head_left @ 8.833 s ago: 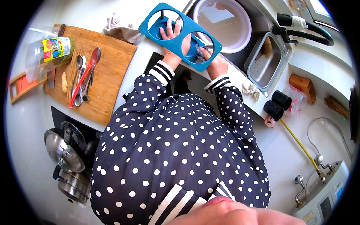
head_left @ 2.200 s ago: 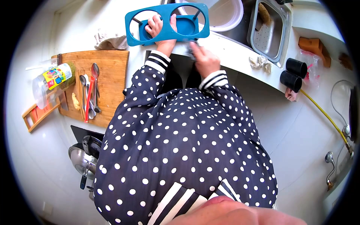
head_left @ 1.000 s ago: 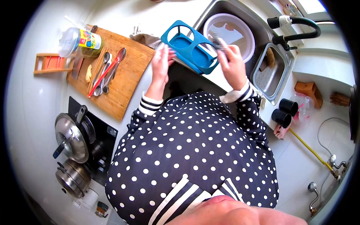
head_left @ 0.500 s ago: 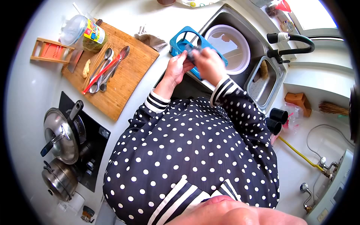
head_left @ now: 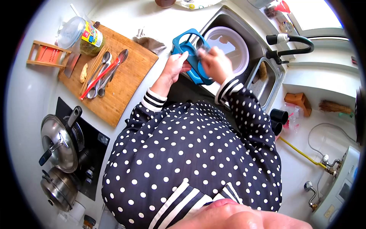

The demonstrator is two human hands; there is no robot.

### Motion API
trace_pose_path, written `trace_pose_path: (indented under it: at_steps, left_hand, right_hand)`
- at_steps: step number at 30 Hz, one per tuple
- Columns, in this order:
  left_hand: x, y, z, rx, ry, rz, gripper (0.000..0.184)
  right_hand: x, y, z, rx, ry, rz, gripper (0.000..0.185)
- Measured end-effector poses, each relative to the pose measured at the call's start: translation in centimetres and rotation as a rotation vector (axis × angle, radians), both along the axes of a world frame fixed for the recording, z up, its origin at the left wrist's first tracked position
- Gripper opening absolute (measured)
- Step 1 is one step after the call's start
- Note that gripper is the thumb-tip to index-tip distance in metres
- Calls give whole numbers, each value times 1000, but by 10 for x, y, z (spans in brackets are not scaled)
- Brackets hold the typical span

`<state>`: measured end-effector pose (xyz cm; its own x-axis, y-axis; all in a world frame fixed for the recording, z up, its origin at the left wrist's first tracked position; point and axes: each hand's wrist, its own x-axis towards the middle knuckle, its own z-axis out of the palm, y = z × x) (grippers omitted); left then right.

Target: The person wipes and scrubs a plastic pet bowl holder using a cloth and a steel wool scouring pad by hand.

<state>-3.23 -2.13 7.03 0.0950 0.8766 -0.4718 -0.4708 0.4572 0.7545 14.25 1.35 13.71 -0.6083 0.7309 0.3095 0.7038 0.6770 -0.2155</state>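
A blue plastic rack with an open frame is over the near edge of the sink. My left hand is closed at its near side, thumb up and fingers curled toward the frame. My right hand is above the rack's right part, smeared by motion, its fingers closed around a small dark grey thing too blurred to name. Behind the hands, a white round basin holding water stands in the steel sink.
To the left is a wooden cutting board with several spoons, a ginger root and a plastic jar. A grater, lidded pan and steel pot are farther left. A black faucet rises behind the sink.
The blue rack has turned, its right end coming down toward me. My right hand has moved slightly right, away from my left hand, with the dark grey thing. The view has shifted a little.
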Motion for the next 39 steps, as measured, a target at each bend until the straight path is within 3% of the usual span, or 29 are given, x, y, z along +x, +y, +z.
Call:
trace_pose_path:
  at_steps: [2, 5, 7, 8, 10, 11, 12, 14, 16, 18, 20, 26, 32, 36, 39]
  left_hand:
    - [-8, 8, -1, 46, 30, -75, 32]
    - [-29, 29, -4, 75, 184, -175, 35]
    - [-43, 40, -1, 157, 288, -212, 35]
    - [-44, 41, 0, 171, 370, -90, 44]
    - [-35, 33, 9, 389, 894, 248, 55]
    - [-27, 20, 18, 463, 1134, 243, 62]
    - [-16, 0, 38, 533, 1375, 233, 71]
    - [4, -28, 67, 788, 1363, -138, 82]
    - [32, -47, 65, 754, 1497, -194, 100]
    - [39, -39, 51, 588, 1665, -248, 116]
    - [34, -26, 43, 539, 1691, -261, 119]
    - [29, -23, 35, 639, 1749, -286, 96]
    - [32, -23, 32, 629, 1766, -260, 86]
    - [32, -25, 34, 665, 1754, -230, 83]
    - [30, -27, 42, 652, 1685, -248, 83]
  right_hand:
    - [19, 30, -2, 27, -104, -253, 26]
    - [49, 49, -2, -350, 75, -438, 28]
    - [59, 49, -12, -443, 365, -356, 31]
    - [62, 47, -17, -488, 495, -332, 32]
    - [60, 42, -20, -418, 545, -298, 32]
    - [55, 38, -19, -381, 562, -289, 32]
    - [50, 33, -18, -345, 579, -281, 32]
    - [37, 20, -6, -299, 532, -171, 32]
    - [28, 10, -2, -162, 352, -32, 32]
    - [20, -9, 7, -217, 233, 1, 33]
    - [17, -12, 2, -102, 152, 64, 35]
    - [-3, 54, -16, 65, 180, 12, 32]
    - [12, 6, -9, -52, 114, 113, 34]
    - [-10, 55, -16, 19, 184, 19, 29]
    - [2, 23, -11, -74, 97, 19, 26]
